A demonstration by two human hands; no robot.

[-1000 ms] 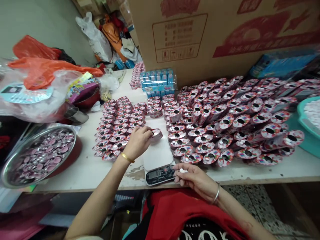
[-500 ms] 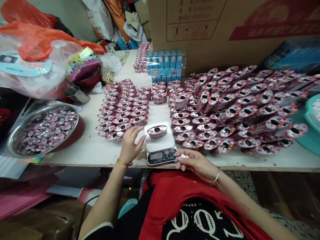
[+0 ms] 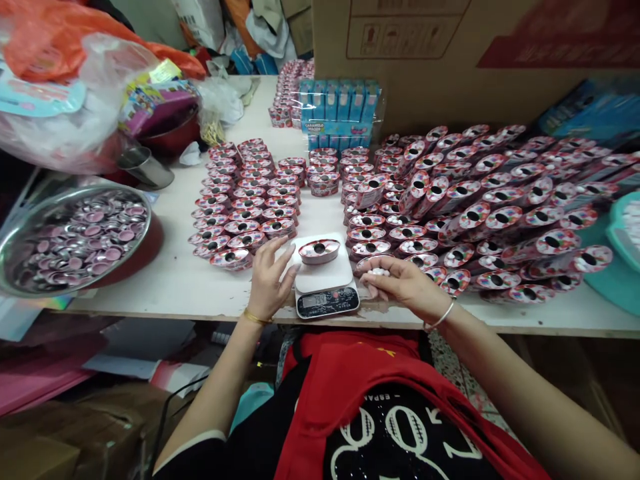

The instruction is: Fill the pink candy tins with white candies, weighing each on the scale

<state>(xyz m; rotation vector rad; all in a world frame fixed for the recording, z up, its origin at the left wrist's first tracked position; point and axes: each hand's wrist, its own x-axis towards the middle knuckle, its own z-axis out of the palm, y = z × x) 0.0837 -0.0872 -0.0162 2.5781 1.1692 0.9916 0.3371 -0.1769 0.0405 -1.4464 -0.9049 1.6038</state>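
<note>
A small oval printed carton (image 3: 319, 252) with a dark hole in its top stands on the white platform of a digital kitchen scale (image 3: 327, 283). The scale's display is lit, but its digits are too blurred to read for certain. Just left of the scale is my left hand (image 3: 270, 277), fingers apart and holding nothing. My right hand (image 3: 400, 283), right of the scale, is closed around several small white candies (image 3: 379, 272) in its cupped fingers. Similar cartons (image 3: 367, 248) stand in rows close beyond that hand, some with white candies at their openings.
More oval cartons (image 3: 245, 227) stand in rows at left. A metal bowl (image 3: 155, 223) of round pinkish caps is on the left; a metal cup (image 3: 145, 168) lies behind it. A blue candy pack (image 3: 340, 110) and a big cardboard box (image 3: 400, 73) are at the back. A turquoise basin (image 3: 613, 280) stands right.
My right hand has moved up and slightly right with the white candies. My left hand has shifted right, nearer the carton. The camera view has tilted slightly; the carton stays on the scale.
</note>
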